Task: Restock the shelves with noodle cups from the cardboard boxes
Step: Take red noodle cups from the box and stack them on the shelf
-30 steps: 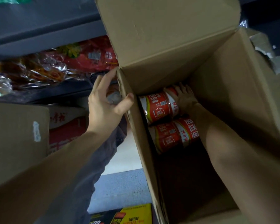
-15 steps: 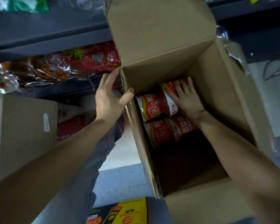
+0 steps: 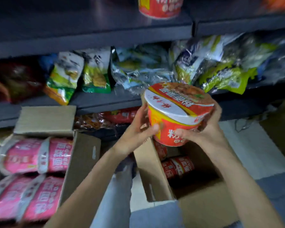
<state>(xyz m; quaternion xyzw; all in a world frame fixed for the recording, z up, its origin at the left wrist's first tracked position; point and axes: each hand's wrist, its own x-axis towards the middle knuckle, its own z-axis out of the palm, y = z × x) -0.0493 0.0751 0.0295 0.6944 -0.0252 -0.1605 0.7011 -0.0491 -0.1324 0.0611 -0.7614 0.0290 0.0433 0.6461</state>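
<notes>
I hold noodle cup [image 3: 178, 112] in both hands, left hand [image 3: 138, 134], right hand [image 3: 202, 129] | frame centre, lid tilted up-left | target shelf [image 3: 105, 37] lies above, upper frame.

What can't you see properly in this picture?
- Head view: the open box hides how many cups lie deeper; its wall and shadow cover them.
- Red cup on the top shelf: cut off by the upper edge.
- Held noodle cup: writing blurred; left hand and right hand cover its sides.
</notes>
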